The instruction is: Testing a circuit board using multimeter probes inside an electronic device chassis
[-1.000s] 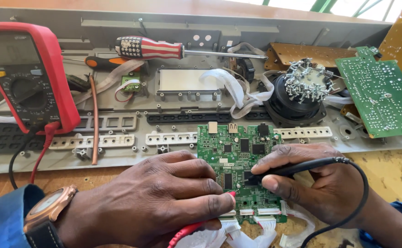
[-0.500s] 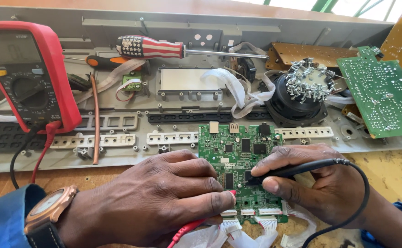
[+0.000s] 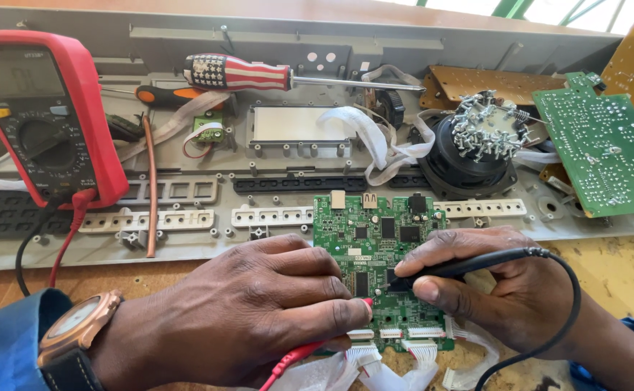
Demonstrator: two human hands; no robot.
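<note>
Your small green printed circuit board (image 3: 381, 271) lies near the front edge of the scene, between your two hands, with white ribbon connectors along its near edge. Your right hand (image 3: 509, 289) has its grip pinched together on a black test probe (image 3: 451, 269), whose tip touches the middle of the board; its black lead loops away to the right. Your left hand (image 3: 259, 315) has its grip clamped on a red test probe (image 3: 310, 352), fingertips resting at the board's left edge.

Just beyond the board lies a long grey plastic chassis (image 3: 187, 250) with rows of white button strips. On its far left stands a red-cased multimeter (image 3: 38, 119), leads running down toward you. Farther back rests a screwdriver with a striped and starred handle (image 3: 244, 72). To the right sit a black round speaker (image 3: 469, 156) topped with loose screws and a larger green circuit board (image 3: 603, 145). Everything rests on a worn wooden surface (image 3: 621, 264). Bright window light shows at the far right.
</note>
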